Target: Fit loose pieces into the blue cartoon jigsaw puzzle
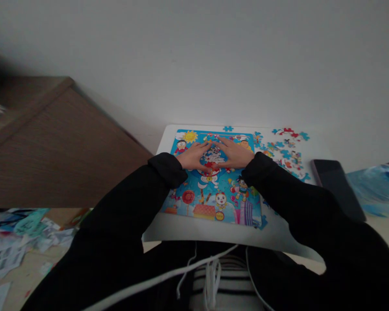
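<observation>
Blue puzzle [210,198] lies under left hand [194,156] and right hand [235,155], both flat, gripping nothing

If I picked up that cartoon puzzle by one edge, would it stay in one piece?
Probably not. The puzzle lies thin and flat on the table, built from small pieces like the loose pieces beside it, so it would likely sag and break apart. The left hand and right hand press flat on it, so pieces may shift easily.
</observation>
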A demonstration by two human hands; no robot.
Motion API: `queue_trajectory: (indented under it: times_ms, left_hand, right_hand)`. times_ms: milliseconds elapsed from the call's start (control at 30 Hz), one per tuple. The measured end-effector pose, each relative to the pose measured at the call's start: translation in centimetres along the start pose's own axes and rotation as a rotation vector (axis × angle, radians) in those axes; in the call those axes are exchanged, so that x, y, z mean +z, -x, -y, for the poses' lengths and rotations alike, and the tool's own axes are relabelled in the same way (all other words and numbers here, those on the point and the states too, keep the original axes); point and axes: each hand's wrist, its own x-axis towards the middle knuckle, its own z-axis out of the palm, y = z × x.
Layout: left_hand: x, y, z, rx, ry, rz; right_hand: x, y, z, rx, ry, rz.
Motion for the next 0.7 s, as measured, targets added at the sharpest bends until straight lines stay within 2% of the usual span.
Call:
queue_trajectory:
  times_ms: [133, 333, 700]
  left_hand:
    - [-0.1, 0.4, -0.1, -0.029, -0.016, 0.008]
    - [0.2, 0.9, -0.1, -0.090, 0.022, -0.078]
    - [0.8, 1.5, -0.6, -0.110, 0.053, -0.125]
  right_hand:
    - [0.2, -0.5, 0.1, 0.041, -0.014, 0.079]
    - [0.4, -0.1, 0.1, -0.041, -0.003, 0.001]
    - [-0.1, 1.4, 0.5, -0.050, 0.000, 0.037]
